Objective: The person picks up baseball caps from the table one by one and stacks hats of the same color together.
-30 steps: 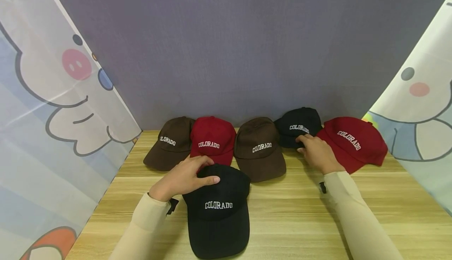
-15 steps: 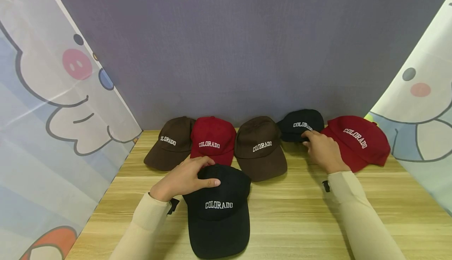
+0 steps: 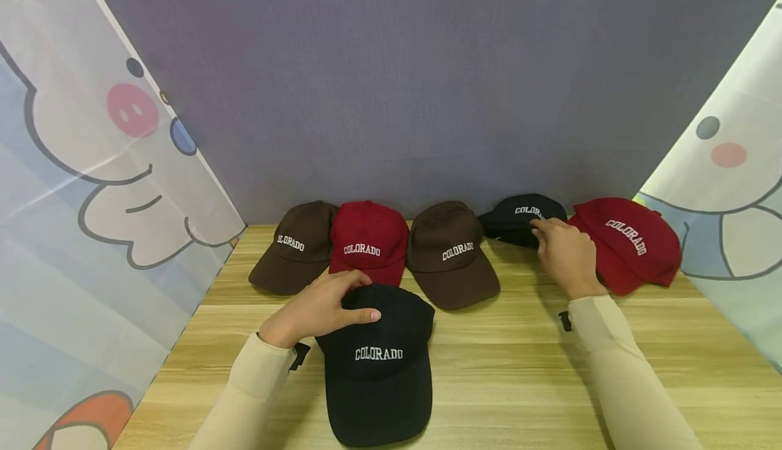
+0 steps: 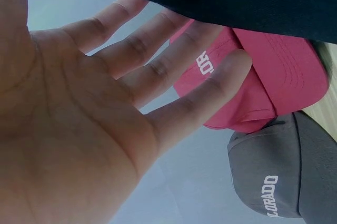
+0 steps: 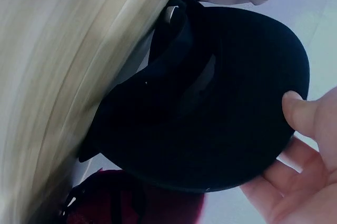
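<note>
Left hand (image 3: 318, 309) flat on front black cap (image 3: 375, 362), right hand (image 3: 565, 254) pinching rear black cap (image 3: 519, 219)

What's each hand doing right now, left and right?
Left hand: open, fingers resting on the near black cap.
Right hand: pinching the brim of the far black cap.

Thumb (image 5: 295, 109) on black cap's (image 5: 221, 103) brim — apparently gripping.

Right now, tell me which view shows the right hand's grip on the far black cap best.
The right wrist view: the thumb pinches the far black cap at its brim. The head view shows the right hand from above, grip hidden. The left wrist view misses it.
</note>
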